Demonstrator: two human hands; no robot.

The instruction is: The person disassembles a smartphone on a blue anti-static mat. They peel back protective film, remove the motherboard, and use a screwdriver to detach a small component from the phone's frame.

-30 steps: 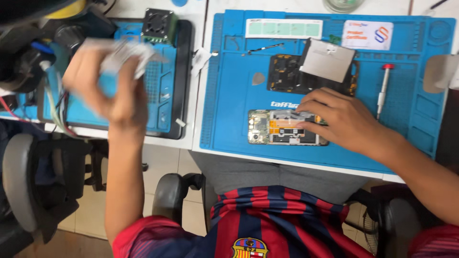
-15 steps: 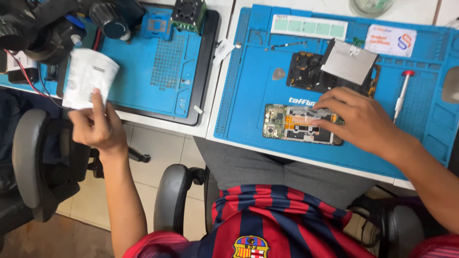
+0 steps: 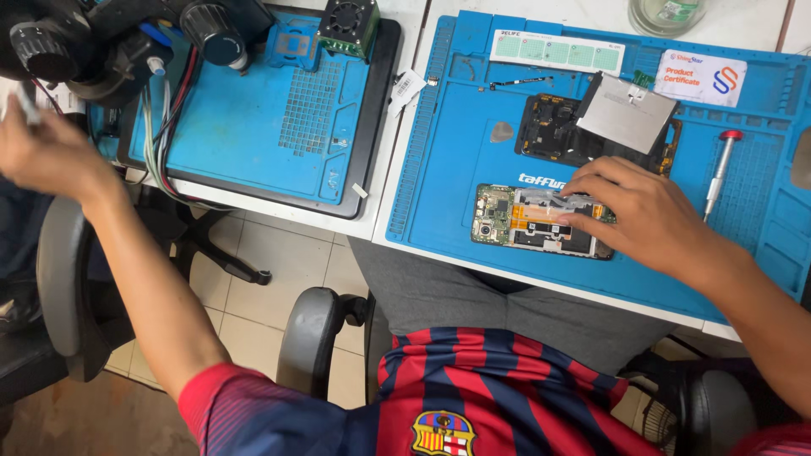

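An opened phone [image 3: 528, 219] with bare circuit board lies on the blue work mat [image 3: 456, 143]. My right hand [image 3: 646, 215] rests on its right end, fingers spread over the board. My left hand [image 3: 42, 152] is out at the far left edge, blurred, near a microscope [image 3: 76, 42]; a pale thing shows by its fingers, too smeared to identify. Behind the phone lies a black phone frame [image 3: 549, 127] with a grey plate [image 3: 625, 110] on it.
A red-capped screwdriver [image 3: 718, 173] lies right of my right hand. A second blue mat [image 3: 253, 118] with a small fan unit [image 3: 348, 24] is on the left bench. Cables [image 3: 160, 127] hang off it. A chair armrest [image 3: 308, 338] is below.
My left hand swung from over the left mat out to the far left, and the white packet it held is no longer clearly seen. The right hand stayed on the phone.
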